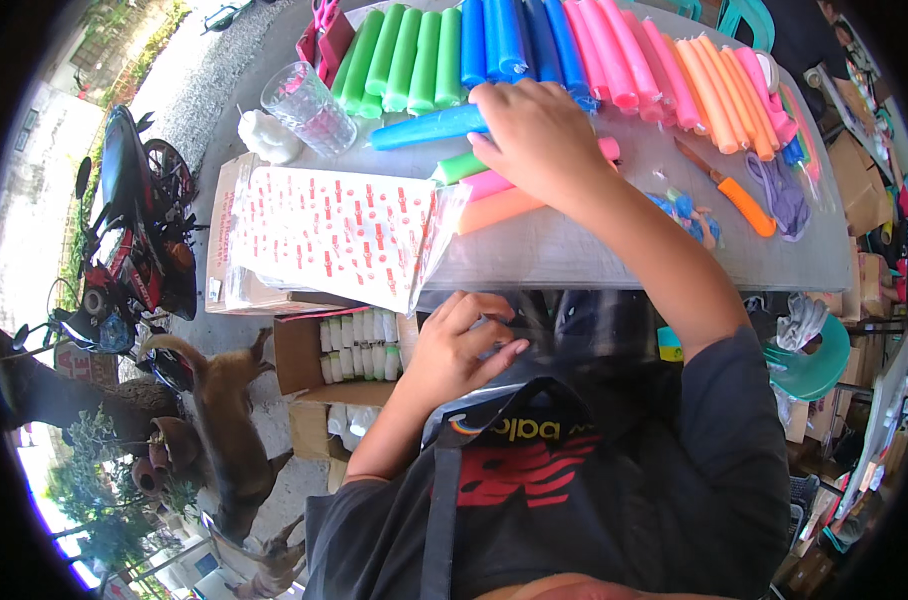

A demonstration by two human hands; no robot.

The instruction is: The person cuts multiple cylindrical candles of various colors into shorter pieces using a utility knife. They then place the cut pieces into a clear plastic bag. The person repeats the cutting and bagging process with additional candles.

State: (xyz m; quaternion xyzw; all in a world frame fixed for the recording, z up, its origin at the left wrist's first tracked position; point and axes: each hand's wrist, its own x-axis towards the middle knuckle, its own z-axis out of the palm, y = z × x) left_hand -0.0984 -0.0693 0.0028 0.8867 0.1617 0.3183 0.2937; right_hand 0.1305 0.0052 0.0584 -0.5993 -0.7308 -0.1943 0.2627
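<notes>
My right hand [540, 139] holds one end of a blue candle [424, 128], which lies slantwise in front of the row of candles. Under and beside that hand are a green candle [458, 168], a pink candle [485, 182] and an orange candle [499, 211], their right parts partly hidden. Green candles [416, 56], blue candles [508, 37], pink candles [619, 52] and orange candles [724, 94] stand grouped side by side along the far side of the table. My left hand [469, 341] is empty, fingers loosely curled, just off the table's near edge.
Printed plastic bags [334, 229] lie on a cardboard box [225, 225] at the left. Behind them are a clear glass [311, 109] and a white candle [268, 136]. An orange-handled knife [743, 202] and a purple cloth [780, 195] lie right. A dog [233, 435] stands on the ground, lower left.
</notes>
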